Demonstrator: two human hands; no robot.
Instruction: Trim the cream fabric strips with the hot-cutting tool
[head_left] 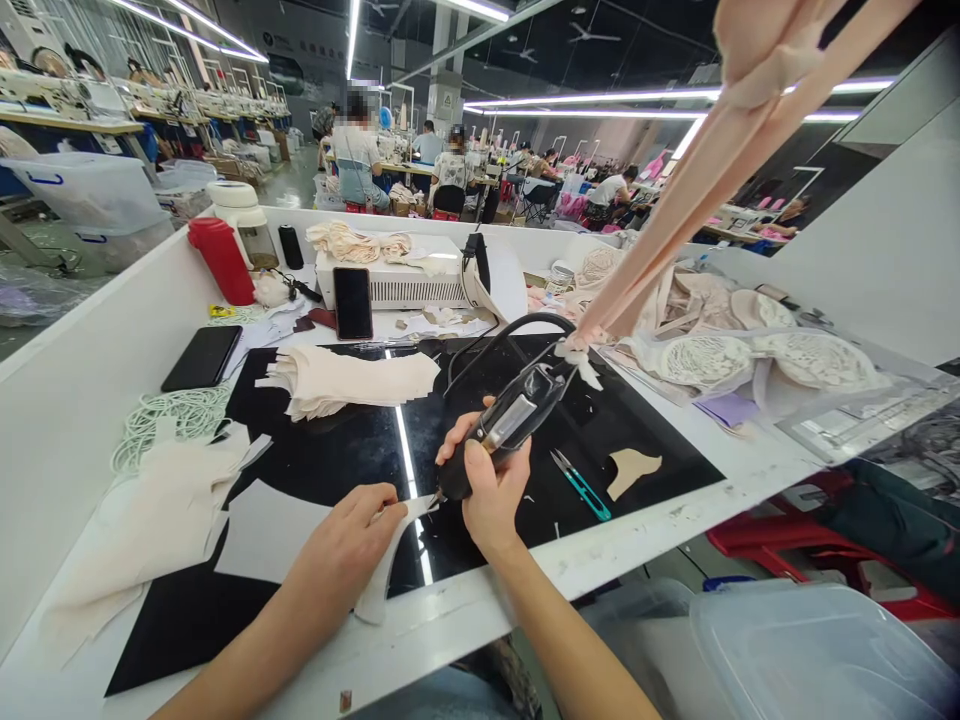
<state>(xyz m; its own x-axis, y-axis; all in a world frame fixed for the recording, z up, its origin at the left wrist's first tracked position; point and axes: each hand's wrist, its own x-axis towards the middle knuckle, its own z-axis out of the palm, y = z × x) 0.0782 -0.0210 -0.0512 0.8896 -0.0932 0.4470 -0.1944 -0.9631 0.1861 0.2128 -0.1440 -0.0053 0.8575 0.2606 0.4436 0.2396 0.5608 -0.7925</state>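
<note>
My right hand (495,490) is wrapped round a black corded power tool (512,415) with a silver label, held at a slant. Its thin tip points down and left, at the end of a narrow white fabric piece (381,585). That piece is pinched by my left hand (356,535), close to the tip, and its lower end hangs toward the table edge. Pale pink fabric strips (660,230) run from above to the tool's rear end. A flat white sheet (274,530) lies partly behind my left wrist. The black glossy board (360,450) is under the work.
Teal thread snips (581,487) and a beige scrap (631,470) lie right of my hand. Stacked cream fabric pieces (352,382) lie at the back, more pieces (161,510) at left. Two phones (352,303), a red cup (221,262) and lace bras (750,355) stand around the board.
</note>
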